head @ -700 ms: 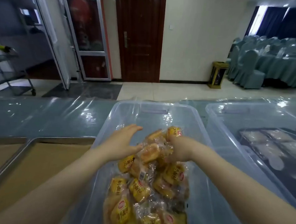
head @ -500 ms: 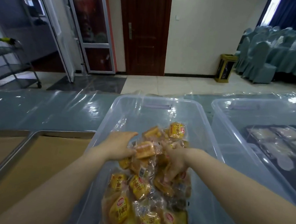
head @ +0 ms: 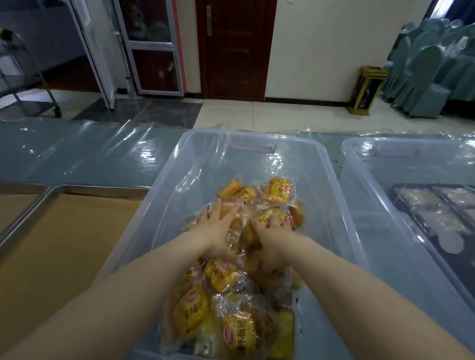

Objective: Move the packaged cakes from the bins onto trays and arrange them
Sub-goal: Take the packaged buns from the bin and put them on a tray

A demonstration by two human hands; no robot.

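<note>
A clear plastic bin [head: 174, 204] in front of me holds a heap of packaged cakes [head: 220, 275] in yellow and clear wrappers. Both my hands reach into the far part of the heap. My left hand [head: 217, 231] lies on top of the packets with its fingers spread and fairly straight. Just to its right, my right hand [head: 271, 242] has its fingers curled down into the packets and grips some of them. To the left of the bin sits a metal tray [head: 92, 190] lined with brown paper, with nothing on it.
Another paper-lined tray [head: 3, 214] shows at the far left. A second clear bin [head: 397, 149] on the right holds dark trays of pale packaged cakes [head: 435, 212]. Shiny plastic film covers the table [head: 67, 154]. Beyond it are a door, a cart and covered chairs.
Both hands have come down from above the heap onto the packets. The right hand's fingers have dug in and the left hand has flattened on top.
</note>
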